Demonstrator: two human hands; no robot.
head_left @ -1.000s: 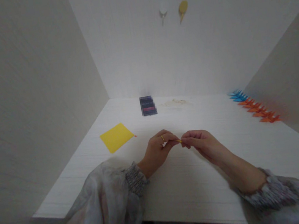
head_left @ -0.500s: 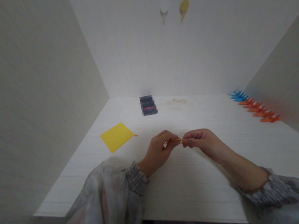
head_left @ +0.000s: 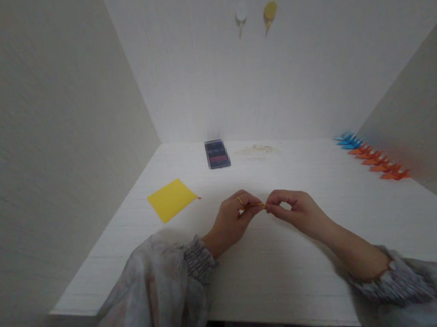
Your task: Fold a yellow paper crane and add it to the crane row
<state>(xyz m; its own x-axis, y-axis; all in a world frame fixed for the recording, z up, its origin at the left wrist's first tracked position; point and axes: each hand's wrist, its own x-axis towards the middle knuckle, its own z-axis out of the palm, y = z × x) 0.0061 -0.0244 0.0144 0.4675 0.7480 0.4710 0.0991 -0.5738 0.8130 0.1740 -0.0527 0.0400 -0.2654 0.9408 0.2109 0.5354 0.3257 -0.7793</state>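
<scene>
Between my two hands is a small, narrow piece of folded yellow paper (head_left: 257, 204), mostly hidden by fingers. My left hand (head_left: 234, 217), with a ring on one finger, pinches it between thumb and fingertips. From the other side, my right hand (head_left: 296, 207) pinches the paper's right end, thumb and index finger pressed together. The fingertips of both hands almost meet above the white table (head_left: 281, 276). Left of my left hand lies a flat square of yellow paper (head_left: 172, 200), with a tiny orange scrap (head_left: 200, 198) at its right corner.
Along the right edge stands a row of folded paper cranes, several blue (head_left: 349, 141) and several orange (head_left: 379, 162). A dark blurred block (head_left: 217, 154) sits near the back wall. A white hook (head_left: 240, 14) and a yellow hook (head_left: 270, 11) are on that wall. Panels rise on both sides.
My right hand's fingers have bent more, opening a rounder gap behind the pinch, and its fingertips have shifted slightly. My left hand stays almost still.
</scene>
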